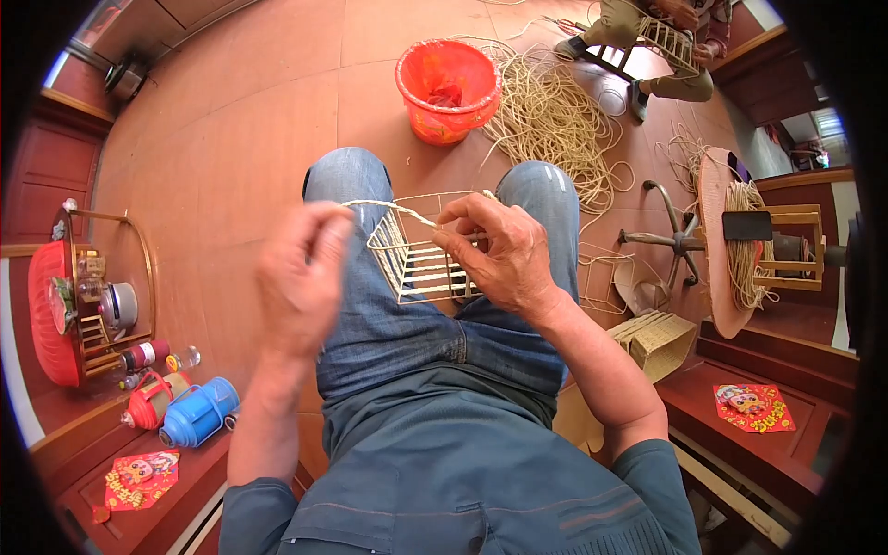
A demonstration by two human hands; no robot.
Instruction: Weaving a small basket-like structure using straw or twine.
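Observation:
A wire basket frame (416, 273) with pale cord wound across its bottom and side rests between my knees. A twisted pale cord (379, 203) stretches from the frame's upper part toward my left. My left hand (305, 268), blurred, has its fingertips closed at that cord's far end. My right hand (499, 254) pinches the cord at the frame's upper edge with thumb and forefinger, the other fingers curled over it and hiding part of the frame.
A red bucket (444, 116) and a tangled cord heap (555, 111) lie ahead. Another person (671, 83) works at upper right. Right are a wheeled stool base (675, 240) and woven basket (652, 344); left are a blue flask (199, 412) and red flask (153, 402).

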